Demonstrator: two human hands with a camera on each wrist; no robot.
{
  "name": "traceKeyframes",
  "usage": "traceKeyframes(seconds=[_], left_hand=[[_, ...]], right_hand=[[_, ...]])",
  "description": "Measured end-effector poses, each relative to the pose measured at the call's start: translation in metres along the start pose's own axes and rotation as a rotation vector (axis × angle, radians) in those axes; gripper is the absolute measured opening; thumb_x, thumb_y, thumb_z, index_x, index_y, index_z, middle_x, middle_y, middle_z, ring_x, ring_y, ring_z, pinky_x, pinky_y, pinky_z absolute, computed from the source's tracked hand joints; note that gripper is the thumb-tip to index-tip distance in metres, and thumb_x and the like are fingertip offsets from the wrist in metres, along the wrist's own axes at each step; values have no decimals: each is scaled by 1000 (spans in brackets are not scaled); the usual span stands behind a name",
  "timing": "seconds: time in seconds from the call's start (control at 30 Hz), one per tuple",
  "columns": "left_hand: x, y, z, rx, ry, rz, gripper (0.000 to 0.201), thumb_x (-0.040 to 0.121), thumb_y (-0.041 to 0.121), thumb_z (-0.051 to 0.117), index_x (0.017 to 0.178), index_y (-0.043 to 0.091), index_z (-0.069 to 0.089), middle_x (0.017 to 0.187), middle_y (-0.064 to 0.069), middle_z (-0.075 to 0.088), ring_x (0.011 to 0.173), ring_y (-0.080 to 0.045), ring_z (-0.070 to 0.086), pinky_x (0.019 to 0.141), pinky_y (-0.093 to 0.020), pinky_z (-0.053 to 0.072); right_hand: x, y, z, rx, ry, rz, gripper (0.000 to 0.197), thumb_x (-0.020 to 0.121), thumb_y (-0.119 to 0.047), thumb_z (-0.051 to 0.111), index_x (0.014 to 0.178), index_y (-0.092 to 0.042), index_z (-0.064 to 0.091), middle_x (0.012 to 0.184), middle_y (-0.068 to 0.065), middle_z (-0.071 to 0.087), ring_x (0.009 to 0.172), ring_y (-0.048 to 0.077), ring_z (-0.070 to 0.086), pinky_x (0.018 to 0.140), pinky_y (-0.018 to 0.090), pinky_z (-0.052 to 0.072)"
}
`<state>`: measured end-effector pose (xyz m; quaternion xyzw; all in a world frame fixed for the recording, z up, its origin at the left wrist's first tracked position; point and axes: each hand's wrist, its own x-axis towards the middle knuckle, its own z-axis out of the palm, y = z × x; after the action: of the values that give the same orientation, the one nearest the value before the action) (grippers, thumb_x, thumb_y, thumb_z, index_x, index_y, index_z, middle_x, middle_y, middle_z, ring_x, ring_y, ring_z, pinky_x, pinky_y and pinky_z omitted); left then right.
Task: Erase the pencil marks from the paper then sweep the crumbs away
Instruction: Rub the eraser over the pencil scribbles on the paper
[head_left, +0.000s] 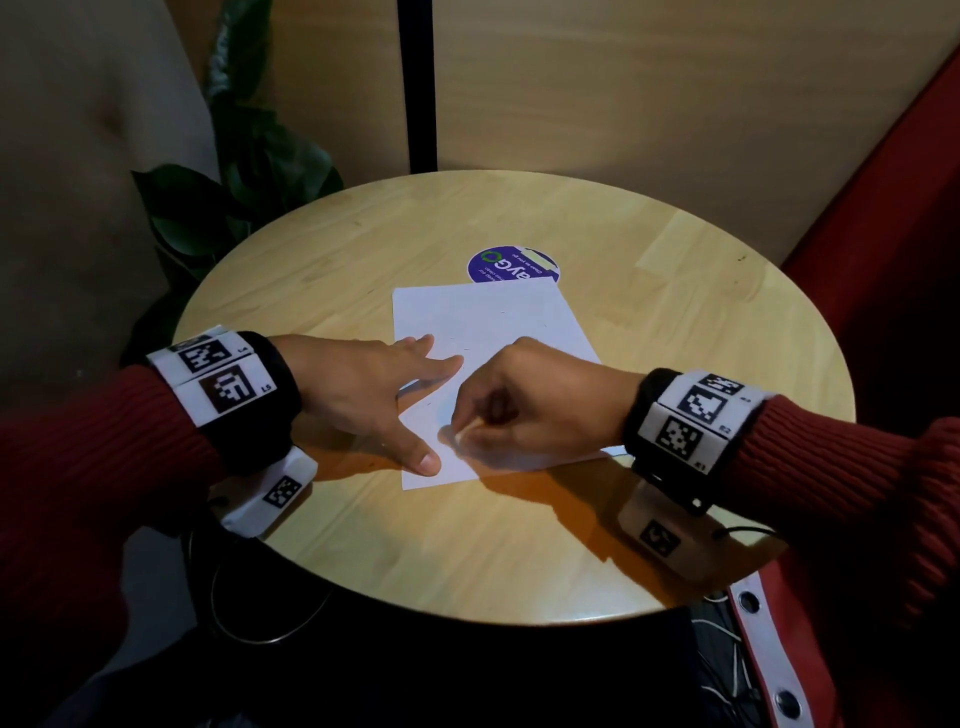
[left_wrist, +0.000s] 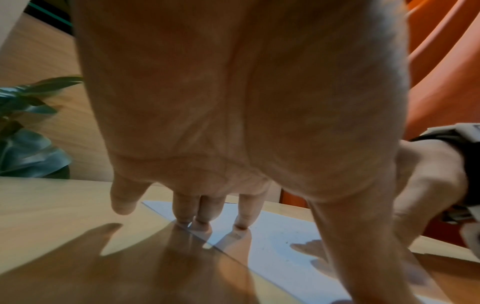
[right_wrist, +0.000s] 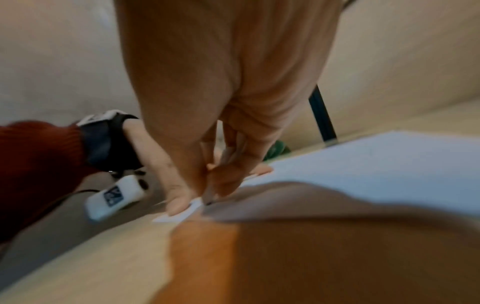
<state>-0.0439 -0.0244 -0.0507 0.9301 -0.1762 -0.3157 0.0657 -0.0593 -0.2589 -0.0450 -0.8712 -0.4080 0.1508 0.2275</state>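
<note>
A white sheet of paper (head_left: 493, 332) lies in the middle of a round wooden table (head_left: 675, 312). Faint pencil marks and tiny specks show on it above and between the hands. My left hand (head_left: 395, 397) lies flat with fingers spread. Its fingertips (left_wrist: 202, 222) press the sheet's left edge, and its thumb (right_wrist: 176, 205) presses the near corner. My right hand (head_left: 470, 415) is curled and pinches a small pale eraser (head_left: 461, 435). The eraser's darkened tip (right_wrist: 207, 200) touches the paper (right_wrist: 363, 160) near the front left corner. Most of the eraser is hidden by the fingers.
A round purple sticker (head_left: 511, 265) sits on the table just beyond the sheet. A leafy plant (head_left: 234, 197) stands off the table's left, and a black post (head_left: 415, 83) rises behind the table. A red seat (head_left: 909, 208) lies to the right. Cables hang under the near rim.
</note>
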Motion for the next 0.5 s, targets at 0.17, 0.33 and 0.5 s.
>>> traceKeyframes(seconds=[0.17,0.33,0.5], left_hand=[[-1,4,-3,15,1,4,122,72,80,80,163,63,0,178,10,-20,166,-9,-13,135,-42,13],[1,1,-1,10,-3,9,126,69,83,79,164,62,-1,178,12,-22,165,-8,-14,135,-44,12],[4,-2,0,-8,-8,7,129,60,90,75,161,66,0,178,12,-21,164,-7,-18,135,-46,12]], right_hand=[[14,7,-6,-81,90,27,18,83,-30,62,85,-26,80,73,-6,71,67,11,63,67,31,54],[18,8,-5,-155,57,-40,13,88,-20,67,84,-23,80,62,-13,60,59,10,53,62,24,38],[12,0,-3,-93,4,-38,17,87,-28,65,87,-22,81,66,-6,67,61,12,57,61,23,46]])
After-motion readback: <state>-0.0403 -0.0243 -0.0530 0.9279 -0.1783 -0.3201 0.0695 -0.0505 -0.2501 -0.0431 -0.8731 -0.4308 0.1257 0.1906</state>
